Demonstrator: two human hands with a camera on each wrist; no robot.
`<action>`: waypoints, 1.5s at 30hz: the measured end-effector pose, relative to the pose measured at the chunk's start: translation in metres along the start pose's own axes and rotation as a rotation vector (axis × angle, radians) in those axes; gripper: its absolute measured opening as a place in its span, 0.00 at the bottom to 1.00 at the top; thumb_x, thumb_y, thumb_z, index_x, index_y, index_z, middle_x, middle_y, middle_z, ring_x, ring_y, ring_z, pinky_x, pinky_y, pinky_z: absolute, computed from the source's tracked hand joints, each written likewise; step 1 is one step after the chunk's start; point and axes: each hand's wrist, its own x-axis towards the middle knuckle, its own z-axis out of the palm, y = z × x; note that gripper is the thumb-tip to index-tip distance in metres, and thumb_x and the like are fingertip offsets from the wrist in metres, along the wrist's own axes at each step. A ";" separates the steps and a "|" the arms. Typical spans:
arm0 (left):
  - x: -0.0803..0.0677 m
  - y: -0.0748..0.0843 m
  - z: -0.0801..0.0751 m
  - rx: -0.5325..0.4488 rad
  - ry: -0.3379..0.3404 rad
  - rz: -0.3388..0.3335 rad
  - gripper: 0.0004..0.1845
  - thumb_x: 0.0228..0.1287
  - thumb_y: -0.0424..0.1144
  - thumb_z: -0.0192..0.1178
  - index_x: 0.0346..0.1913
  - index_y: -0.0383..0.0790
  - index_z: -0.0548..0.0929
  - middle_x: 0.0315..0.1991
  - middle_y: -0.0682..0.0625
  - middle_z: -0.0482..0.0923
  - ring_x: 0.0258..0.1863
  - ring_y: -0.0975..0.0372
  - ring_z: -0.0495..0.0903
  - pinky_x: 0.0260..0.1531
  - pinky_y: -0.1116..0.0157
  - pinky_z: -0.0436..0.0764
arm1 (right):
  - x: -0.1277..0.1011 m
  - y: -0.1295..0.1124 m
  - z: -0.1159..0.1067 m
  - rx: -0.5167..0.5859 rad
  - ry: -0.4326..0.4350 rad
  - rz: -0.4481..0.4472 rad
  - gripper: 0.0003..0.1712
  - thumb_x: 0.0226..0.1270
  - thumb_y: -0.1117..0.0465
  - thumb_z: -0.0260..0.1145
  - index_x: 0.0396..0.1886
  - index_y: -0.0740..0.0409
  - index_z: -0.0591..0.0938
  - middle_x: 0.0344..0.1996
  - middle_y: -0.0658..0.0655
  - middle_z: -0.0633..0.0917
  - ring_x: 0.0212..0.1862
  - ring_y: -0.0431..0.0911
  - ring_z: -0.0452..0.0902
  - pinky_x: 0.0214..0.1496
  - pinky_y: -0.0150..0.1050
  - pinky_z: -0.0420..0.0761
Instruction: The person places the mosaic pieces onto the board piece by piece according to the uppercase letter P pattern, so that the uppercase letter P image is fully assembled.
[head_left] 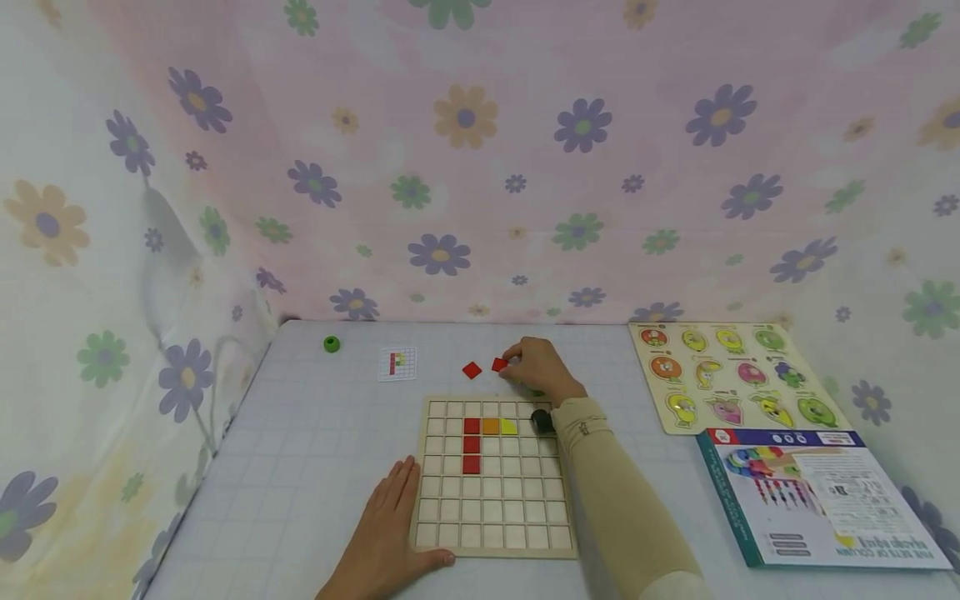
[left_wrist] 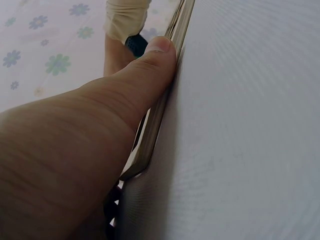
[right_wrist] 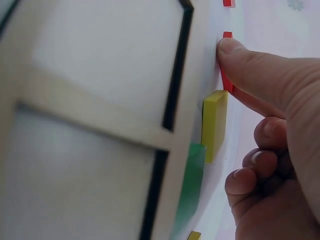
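**Fingers on a red tile, five squares filled on the grid**

Fingers [right_wrist: 250,62] of the right hand [head_left: 542,369] were seen stretched to a loose red tile [head_left: 499,364] lying on the table [head_left: 300,450] just beyond the far edge of the wooden grid board [head_left: 491,475]. From the right wrist view, the forefinger tip was pressed against that tile's edge while the other fingers were curled in; whether the thumb had closed a pinch could not be told. A second red tile [head_left: 472,371] was left lying just beside it, untouched. A yellow tile [right_wrist: 215,122] and a green tile [right_wrist: 192,187] were also shown near the board's rim, close to the curled fingers.

The left hand [head_left: 390,533] was laid flat by the board's near left corner, fingers straight, the thumb [left_wrist: 145,75] pressed along the frame's edge, nothing gripped.

On the board, five squares were counted as filled: three red tiles [head_left: 471,446] stacked in a column, then an orange tile [head_left: 491,427] and a yellow one in a row off the column's top. A small pattern card [head_left: 397,364] was set well to the left, its print too small to be read. Judged from that, the work appeared barely begun: most cells were bare, and loose pieces were not yet placed.
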 end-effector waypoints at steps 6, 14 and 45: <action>0.000 -0.002 0.001 0.004 -0.006 -0.004 0.72 0.41 0.78 0.69 0.81 0.33 0.53 0.82 0.41 0.51 0.82 0.46 0.50 0.78 0.43 0.59 | 0.002 -0.003 0.001 -0.048 -0.016 -0.004 0.19 0.66 0.55 0.72 0.54 0.59 0.88 0.52 0.59 0.86 0.54 0.54 0.80 0.56 0.50 0.83; 0.002 0.000 0.001 -0.001 -0.019 -0.021 0.72 0.41 0.78 0.69 0.81 0.35 0.53 0.82 0.41 0.51 0.82 0.46 0.50 0.78 0.42 0.59 | 0.004 -0.010 -0.002 -0.124 -0.017 -0.041 0.16 0.64 0.59 0.69 0.47 0.62 0.90 0.50 0.59 0.89 0.57 0.54 0.82 0.59 0.50 0.83; 0.002 -0.001 0.001 0.005 -0.025 -0.021 0.72 0.41 0.78 0.69 0.81 0.35 0.53 0.82 0.41 0.51 0.81 0.45 0.51 0.78 0.41 0.59 | -0.025 -0.033 -0.017 -0.118 -0.011 -0.137 0.17 0.64 0.55 0.70 0.48 0.60 0.89 0.45 0.60 0.86 0.33 0.46 0.73 0.37 0.39 0.76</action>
